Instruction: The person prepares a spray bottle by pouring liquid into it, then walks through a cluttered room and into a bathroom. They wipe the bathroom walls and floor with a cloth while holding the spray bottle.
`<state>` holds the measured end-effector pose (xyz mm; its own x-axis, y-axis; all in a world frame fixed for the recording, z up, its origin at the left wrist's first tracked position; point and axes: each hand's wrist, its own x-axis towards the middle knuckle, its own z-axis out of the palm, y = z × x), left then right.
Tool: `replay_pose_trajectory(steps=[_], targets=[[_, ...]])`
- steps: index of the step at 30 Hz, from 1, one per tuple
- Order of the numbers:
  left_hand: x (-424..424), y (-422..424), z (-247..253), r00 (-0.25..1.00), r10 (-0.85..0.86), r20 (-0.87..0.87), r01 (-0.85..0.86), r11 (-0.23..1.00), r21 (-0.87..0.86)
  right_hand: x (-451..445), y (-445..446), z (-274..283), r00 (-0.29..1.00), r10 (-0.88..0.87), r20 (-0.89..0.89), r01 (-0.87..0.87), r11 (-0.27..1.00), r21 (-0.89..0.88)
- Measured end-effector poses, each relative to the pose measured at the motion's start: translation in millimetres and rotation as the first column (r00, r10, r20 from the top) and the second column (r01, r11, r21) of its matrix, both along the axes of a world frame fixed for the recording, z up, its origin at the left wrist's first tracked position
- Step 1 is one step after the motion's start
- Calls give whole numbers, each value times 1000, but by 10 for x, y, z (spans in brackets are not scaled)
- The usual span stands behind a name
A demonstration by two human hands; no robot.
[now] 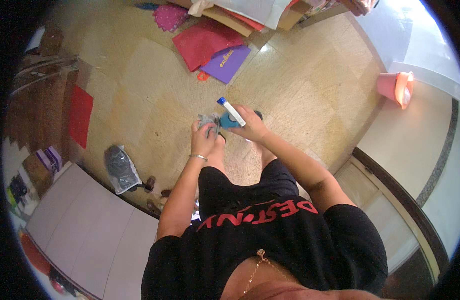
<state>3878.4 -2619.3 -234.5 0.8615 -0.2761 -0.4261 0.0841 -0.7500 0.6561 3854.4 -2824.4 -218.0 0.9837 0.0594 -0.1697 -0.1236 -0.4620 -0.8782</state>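
My left hand [203, 139], with a metal bracelet at its wrist, grips a crumpled grey cloth or thin plastic [208, 120]. Just beside it, my right hand [250, 125] holds a blue roll-like item [227, 120], perhaps a tape roll, together with a white strip-shaped object [233, 114] that has a blue end. The two held bundles nearly touch above the floor. My fingers hide part of both, so their exact kinds are unclear.
Ahead on the tiled floor lie a red bag [205, 41] and a purple bag [228, 63], near cardboard boxes. A pink bin [389, 87] stands at the right. To the left are a plastic-wrapped dark item [121, 168], a red sheet [80, 116] and a pale cabinet [87, 225].
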Motion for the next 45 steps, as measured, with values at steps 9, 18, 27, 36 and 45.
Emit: replay_pose_trajectory(steps=[9,18,27,36,45], targets=[[227,91,-1611,996,45,-78,-35,991,132,145,-221,-2074,979,41,-198,-73,985,-156],[991,475,-2897,991,-97,90,46,890,454,304,-129,-3774,959,280,-55,-284,927,-244],[1799,611,-3487,933,-322,-159,354,754,554,307,32,-4543,873,479,86,-440,853,-282],[1956,17,-4019,389,-695,-604,897,435,77,307,24,-4583,833,554,-6,-513,768,-385],[2434,-420,-4000,847,-262,463,111,938,328,362,-428,-4714,945,-132,-298,43,957,-287]])
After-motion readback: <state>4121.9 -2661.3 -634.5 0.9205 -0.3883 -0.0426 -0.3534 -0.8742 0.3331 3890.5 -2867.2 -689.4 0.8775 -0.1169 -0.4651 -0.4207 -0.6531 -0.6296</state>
